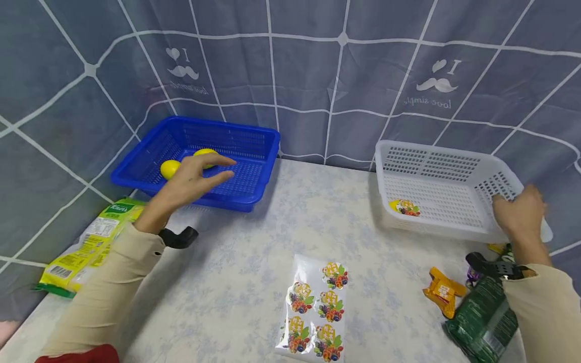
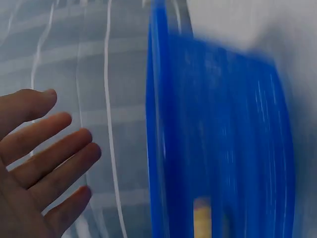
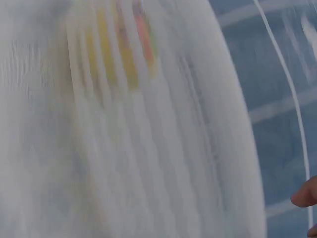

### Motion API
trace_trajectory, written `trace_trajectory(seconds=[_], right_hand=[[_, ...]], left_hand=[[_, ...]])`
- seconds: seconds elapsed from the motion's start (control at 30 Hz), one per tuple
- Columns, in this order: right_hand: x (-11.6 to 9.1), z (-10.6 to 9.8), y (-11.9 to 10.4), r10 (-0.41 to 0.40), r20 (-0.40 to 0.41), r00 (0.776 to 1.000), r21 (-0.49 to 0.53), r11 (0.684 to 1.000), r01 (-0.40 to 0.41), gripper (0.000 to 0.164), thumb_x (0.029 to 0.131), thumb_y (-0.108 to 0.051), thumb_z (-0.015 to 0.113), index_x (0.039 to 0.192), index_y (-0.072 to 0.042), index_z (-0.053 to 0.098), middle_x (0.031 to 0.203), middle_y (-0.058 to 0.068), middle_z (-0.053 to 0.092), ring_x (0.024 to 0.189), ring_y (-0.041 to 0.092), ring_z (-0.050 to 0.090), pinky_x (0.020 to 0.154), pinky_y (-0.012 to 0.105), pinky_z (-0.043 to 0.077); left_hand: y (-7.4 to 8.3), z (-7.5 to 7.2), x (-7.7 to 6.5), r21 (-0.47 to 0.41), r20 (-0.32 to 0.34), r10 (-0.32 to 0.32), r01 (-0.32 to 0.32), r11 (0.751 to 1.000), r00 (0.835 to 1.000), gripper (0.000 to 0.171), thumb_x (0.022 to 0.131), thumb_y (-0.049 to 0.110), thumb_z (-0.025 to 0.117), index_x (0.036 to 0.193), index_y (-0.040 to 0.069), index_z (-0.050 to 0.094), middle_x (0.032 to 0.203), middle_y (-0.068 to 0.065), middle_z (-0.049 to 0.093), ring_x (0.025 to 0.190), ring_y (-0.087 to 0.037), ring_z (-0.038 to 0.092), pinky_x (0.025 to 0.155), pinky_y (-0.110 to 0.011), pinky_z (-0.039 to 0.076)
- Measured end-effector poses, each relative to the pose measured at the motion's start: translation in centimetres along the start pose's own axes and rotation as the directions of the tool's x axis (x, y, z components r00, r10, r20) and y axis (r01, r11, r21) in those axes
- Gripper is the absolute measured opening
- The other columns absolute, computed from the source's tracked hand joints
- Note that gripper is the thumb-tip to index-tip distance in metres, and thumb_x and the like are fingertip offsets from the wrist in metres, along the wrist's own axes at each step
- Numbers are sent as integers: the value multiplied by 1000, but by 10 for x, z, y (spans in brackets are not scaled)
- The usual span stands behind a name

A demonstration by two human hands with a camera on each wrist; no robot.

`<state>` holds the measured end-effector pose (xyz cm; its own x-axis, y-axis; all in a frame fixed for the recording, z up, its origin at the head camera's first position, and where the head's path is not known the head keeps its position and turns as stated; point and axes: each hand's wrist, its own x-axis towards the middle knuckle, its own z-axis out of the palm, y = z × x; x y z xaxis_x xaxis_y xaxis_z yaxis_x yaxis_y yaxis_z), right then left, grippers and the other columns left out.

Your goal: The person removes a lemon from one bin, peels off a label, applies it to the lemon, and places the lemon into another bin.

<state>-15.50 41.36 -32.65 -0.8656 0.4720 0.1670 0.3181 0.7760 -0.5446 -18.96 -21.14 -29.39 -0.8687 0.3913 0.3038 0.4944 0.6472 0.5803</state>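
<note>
My left hand [image 1: 192,176] hovers over the near left part of a blue basket [image 1: 254,201], its fingers extended and nothing between them. Two lemon-like yellow fruits [image 1: 170,169] lie in that basket, one partly hidden behind the hand. In the left wrist view the fingers [image 2: 59,148] are spread beside the basket's blurred rim. On the right, my right hand [image 1: 520,214] is over the right end of a white basket [image 1: 449,234], fingers loosely bent. In the right wrist view its fingertips [image 3: 304,192] show apart from the rim. A yellow fruit with a berry sticker [image 1: 405,207] lies inside.
A sheet of fruit stickers [image 1: 313,307] lies at the front middle of the table. A yellow Knorr bag [image 1: 91,244] is by the left arm. Near the right forearm are an orange-wrapped snack [image 1: 444,291] and a green packet [image 1: 483,317]. A grey curtain [image 1: 308,80] hangs behind.
</note>
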Motion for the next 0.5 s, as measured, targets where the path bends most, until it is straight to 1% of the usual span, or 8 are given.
trace_trajectory(seconds=[0.03,0.07,0.1,0.17,0.2,0.23,0.33,0.5], right_hand=[[-1,4,-10,-22,-6,1000,28,999,22,62,95,-15,41,142,22,22,134,45,29,127,59,28,108,64,22],[-1,8,-20,-40,-6,999,58,998,41,64,96,-15,42,145,19,19,140,44,28,131,57,27,109,63,23],[-3,12,-31,-59,5,998,77,995,58,65,98,-16,41,148,16,15,147,41,23,137,55,22,112,62,21],[-5,22,-54,-107,40,993,107,989,102,68,100,-18,41,151,13,9,155,36,13,143,51,14,115,59,17],[-6,27,-66,-135,62,989,123,984,127,69,101,-19,42,151,12,7,157,34,9,144,49,9,117,58,12],[-8,32,-78,-164,78,983,136,979,152,69,101,-19,43,152,12,7,157,33,10,144,48,10,117,57,12],[-16,49,-115,-244,146,959,179,960,217,71,101,-23,47,154,7,9,158,30,12,145,46,11,117,56,12],[-29,76,-167,-366,257,894,279,914,294,74,100,-24,53,155,2,12,160,24,14,147,40,12,118,53,13]], left_hand=[[-9,-10,-2,27,-6,-30,30,999,1000,31,96,22,66,122,6,69,122,-14,66,104,-30,60,84,-43,46],[-18,-21,-3,44,-2,-57,57,997,998,31,96,22,65,123,6,68,124,-16,66,105,-32,59,84,-44,46],[-27,-31,-5,60,10,-93,92,994,996,33,97,24,64,125,7,68,126,-17,64,105,-32,58,80,-44,44],[-45,-49,-9,69,60,-164,160,985,985,37,98,27,62,129,6,65,131,-20,60,110,-36,56,81,-48,46],[-54,-57,-10,70,90,-193,187,980,977,39,99,28,61,131,6,63,134,-21,58,112,-38,55,85,-50,47],[-62,-64,-11,64,119,-216,210,976,969,41,99,27,61,133,5,61,135,-22,57,122,-39,50,92,-54,45],[-85,-77,-11,73,199,-266,256,964,943,44,98,21,63,138,5,57,138,-23,54,128,-40,47,98,-58,42],[-112,-84,-4,129,303,-286,258,958,909,51,94,7,66,141,0,51,139,-29,49,129,-46,43,98,-61,41]])
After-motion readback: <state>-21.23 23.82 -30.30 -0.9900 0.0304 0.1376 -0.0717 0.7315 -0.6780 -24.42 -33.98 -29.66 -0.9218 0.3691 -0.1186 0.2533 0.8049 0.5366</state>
